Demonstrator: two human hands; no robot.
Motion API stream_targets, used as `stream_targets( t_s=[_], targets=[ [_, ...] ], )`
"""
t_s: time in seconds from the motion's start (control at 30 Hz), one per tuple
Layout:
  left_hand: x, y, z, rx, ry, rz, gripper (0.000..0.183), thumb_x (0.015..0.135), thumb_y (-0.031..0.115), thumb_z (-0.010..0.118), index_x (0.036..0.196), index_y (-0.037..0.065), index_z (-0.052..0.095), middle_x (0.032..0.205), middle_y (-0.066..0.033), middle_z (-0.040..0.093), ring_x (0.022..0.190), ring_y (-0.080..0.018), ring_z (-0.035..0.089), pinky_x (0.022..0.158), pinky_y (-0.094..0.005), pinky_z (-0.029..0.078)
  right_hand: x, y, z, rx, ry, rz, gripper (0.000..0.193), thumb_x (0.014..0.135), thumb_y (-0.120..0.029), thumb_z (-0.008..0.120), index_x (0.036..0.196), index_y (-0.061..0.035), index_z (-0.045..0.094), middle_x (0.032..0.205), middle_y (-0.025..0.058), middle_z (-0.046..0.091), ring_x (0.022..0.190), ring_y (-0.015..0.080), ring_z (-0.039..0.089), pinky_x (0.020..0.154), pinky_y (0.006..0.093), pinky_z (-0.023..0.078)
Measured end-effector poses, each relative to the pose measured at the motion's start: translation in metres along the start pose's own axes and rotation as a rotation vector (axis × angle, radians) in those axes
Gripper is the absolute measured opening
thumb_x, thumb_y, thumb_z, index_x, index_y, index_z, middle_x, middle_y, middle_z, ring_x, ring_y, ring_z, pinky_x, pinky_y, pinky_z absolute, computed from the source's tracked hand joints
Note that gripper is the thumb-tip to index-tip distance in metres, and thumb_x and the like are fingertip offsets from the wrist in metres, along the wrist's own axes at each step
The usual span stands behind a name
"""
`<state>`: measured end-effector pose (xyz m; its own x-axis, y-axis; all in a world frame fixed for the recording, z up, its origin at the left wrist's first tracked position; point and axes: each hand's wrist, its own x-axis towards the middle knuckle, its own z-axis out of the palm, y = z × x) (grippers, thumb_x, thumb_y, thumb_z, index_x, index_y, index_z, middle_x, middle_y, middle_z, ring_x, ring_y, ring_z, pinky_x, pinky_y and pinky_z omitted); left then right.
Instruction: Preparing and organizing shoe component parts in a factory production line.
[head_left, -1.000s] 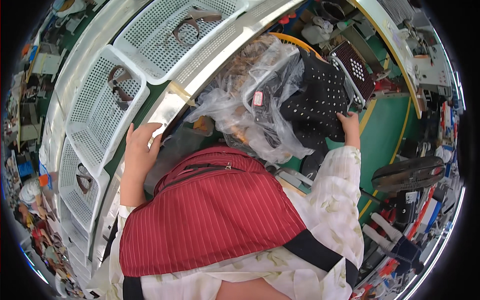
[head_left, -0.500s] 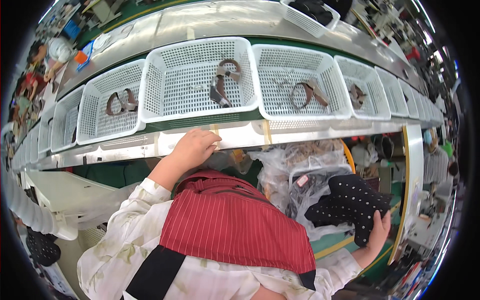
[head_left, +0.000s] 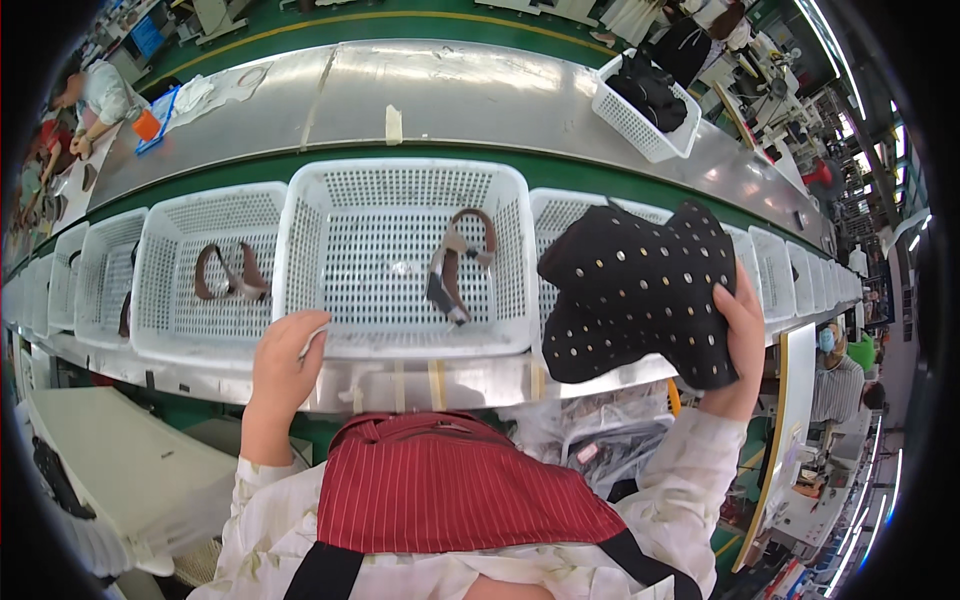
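Note:
My right hand (head_left: 742, 335) grips a bundle of black, floppy material dotted with shiny studs (head_left: 640, 290). The bundle is raised over the front of the white basket to the right of centre and hides most of it. Next to the near left corner of the middle white basket (head_left: 410, 345) is my left hand (head_left: 285, 365), its thumb and fingers pinched together. A thin pale sliver shows between them, too small to name. Inside the middle basket lies a brown and grey strap piece (head_left: 462, 265). Another brown strap piece (head_left: 232, 272) lies in the basket to its left.
White baskets stand in a row along the metal-edged line (head_left: 480, 385). Behind them runs a long metal table (head_left: 450, 100) bearing a basket of black pieces (head_left: 650, 115). Plastic-wrapped goods (head_left: 610, 440) sit below the edge. A pale board (head_left: 785, 440) stands at the right.
My right hand has lifted the studded black material from below the edge to in front of the baskets. My left hand has shifted left along the edge. The view has tilted up.

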<state>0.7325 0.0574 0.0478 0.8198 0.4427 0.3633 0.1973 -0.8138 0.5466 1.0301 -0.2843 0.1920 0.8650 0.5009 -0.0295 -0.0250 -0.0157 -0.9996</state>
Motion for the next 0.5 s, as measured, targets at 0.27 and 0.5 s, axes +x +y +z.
stream_targets(
  t_s=[0.27, 0.5],
  targets=[
    [0.063, -0.023, 0.006, 0.095, 0.005, -0.039, 0.025, 0.074, -0.003, 0.061, 0.098, 0.003, 0.062, 0.097, -0.0116, 0.063, 0.090, -0.0302, 0.059, 0.078, -0.0371, 0.046, 0.208, -0.004, 0.004, -0.197, 0.046, -0.198, 0.054, 0.082, -0.009, 0.054, 0.132, 0.0029, 0.038, 0.117, 0.0133, 0.055, 0.099, 0.0197, 0.059, 0.084, 0.0280, 0.048],
    [0.072, -0.034, 0.022, 0.221, 0.002, -0.154, 0.025, 0.074, -0.005, 0.060, 0.098, 0.003, 0.061, 0.095, -0.0118, 0.063, 0.087, -0.0299, 0.058, 0.076, -0.0374, 0.045, 0.361, 0.016, -0.064, 0.169, 0.190, -0.372, 0.039, 0.088, -0.005, 0.049, 0.126, -0.0090, 0.042, 0.107, 0.0126, 0.059, 0.086, 0.0250, 0.064, 0.069, 0.0367, 0.056]
  ],
)
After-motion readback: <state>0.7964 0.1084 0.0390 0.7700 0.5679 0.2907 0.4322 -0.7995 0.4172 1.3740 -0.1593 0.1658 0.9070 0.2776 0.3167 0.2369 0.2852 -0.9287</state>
